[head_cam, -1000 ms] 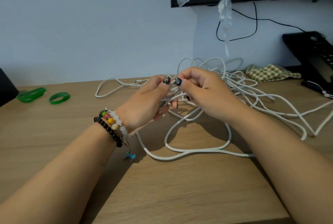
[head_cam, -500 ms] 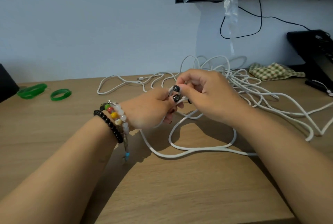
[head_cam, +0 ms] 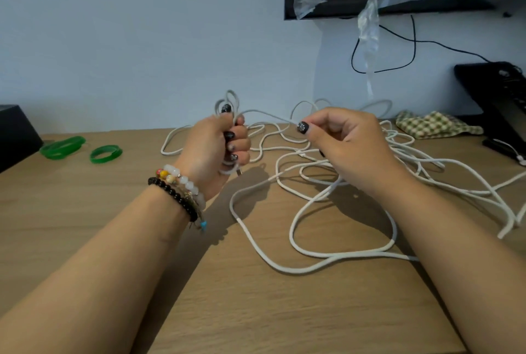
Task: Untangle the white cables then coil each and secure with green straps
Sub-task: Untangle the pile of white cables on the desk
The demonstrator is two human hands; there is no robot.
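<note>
Two bare forearms reach out over the light wooden worktop, and I take that board's near edge as my landmark. Closest to that edge lies a wide loose loop of white round cable, flat on the wood between the forearms. Farther from the edge, the left wrist carries a stack of beaded bracelets, one black and one of pale and coloured beads.

Beyond the bracelets the left hand is raised off the wood, its fingers curled tight round a small bundle of cable turns; short loops stick up above the fist and a cable end pokes out beneath it. A single strand runs from that fist across to the right hand, which pinches it between thumb and curled fingers at about the same distance from the edge. The two hands stand apart, the strand stretched between them.

Behind and to the right of the hands the rest of the white cables sprawl in a tangled heap across the wood. Far off to the left, equally distant from the edge, two green ring-shaped straps lie side by side, well apart from the cables. At the back right a green checked cloth sits crumpled against the pale wall.
</note>
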